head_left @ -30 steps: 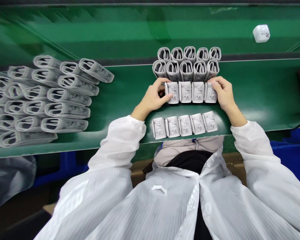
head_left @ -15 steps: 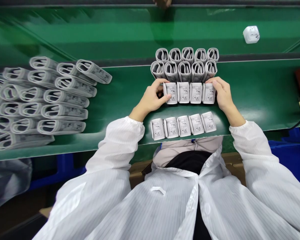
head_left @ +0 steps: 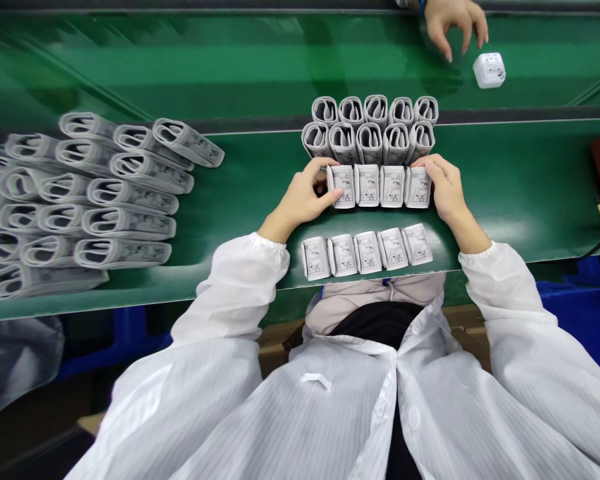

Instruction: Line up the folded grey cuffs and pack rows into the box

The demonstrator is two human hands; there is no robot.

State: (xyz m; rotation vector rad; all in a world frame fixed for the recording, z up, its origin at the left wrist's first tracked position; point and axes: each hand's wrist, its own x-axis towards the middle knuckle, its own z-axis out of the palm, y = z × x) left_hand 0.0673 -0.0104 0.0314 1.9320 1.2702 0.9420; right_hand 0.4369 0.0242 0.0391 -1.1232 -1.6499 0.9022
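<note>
Left hand (head_left: pixel 300 197), right hand (head_left: pixel 443 187) clasp ends of folded printed packet row (head_left: pixel 380 187); co-worker's hand (head_left: pixel 453 23) beyond row, cut off by top edge.

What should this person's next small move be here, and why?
Probably the left hand should fetch one more leaflet from the pile of folded leaflets: the held row of four, pressed between it and the right hand, is one short of the nearer row of five.
</note>
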